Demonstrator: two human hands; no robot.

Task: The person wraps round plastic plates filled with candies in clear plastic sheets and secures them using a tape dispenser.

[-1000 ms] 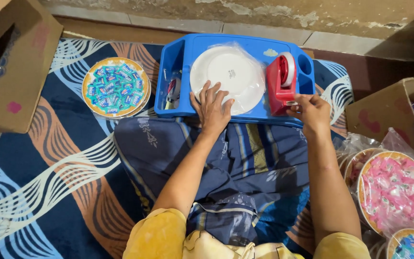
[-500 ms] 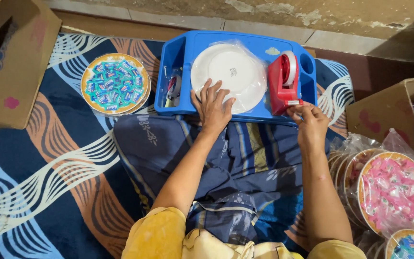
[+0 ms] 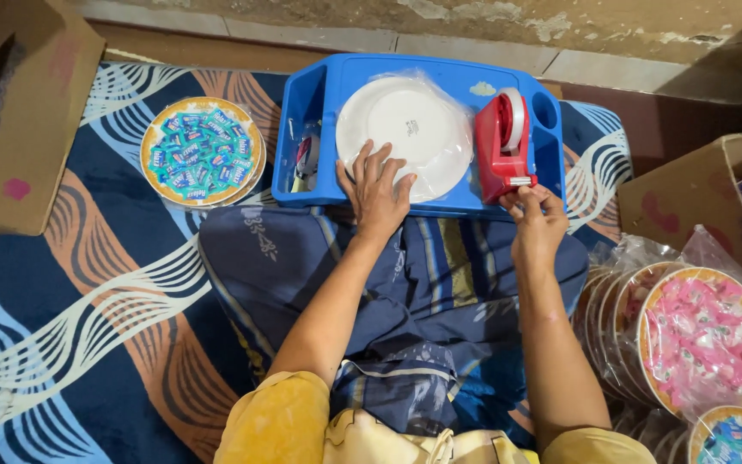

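A blue lap tray lies across my knees. On it rests a white round plate wrapped in clear plastic. My left hand lies flat on the plate's near edge, fingers spread. To the right of the plate stands a red tape dispenser with a roll of clear tape. My right hand is at the dispenser's front end, thumb and fingers pinched on the end of the tape.
A round plate of blue-wrapped sweets lies on the patterned mat left of the tray. Brown cardboard boxes stand at the far left and right. Wrapped plates of pink sweets are stacked at my right.
My right hand has moved from the tray's right edge to the front of the dispenser and pinched the tape end. My left hand has stayed on the plate.
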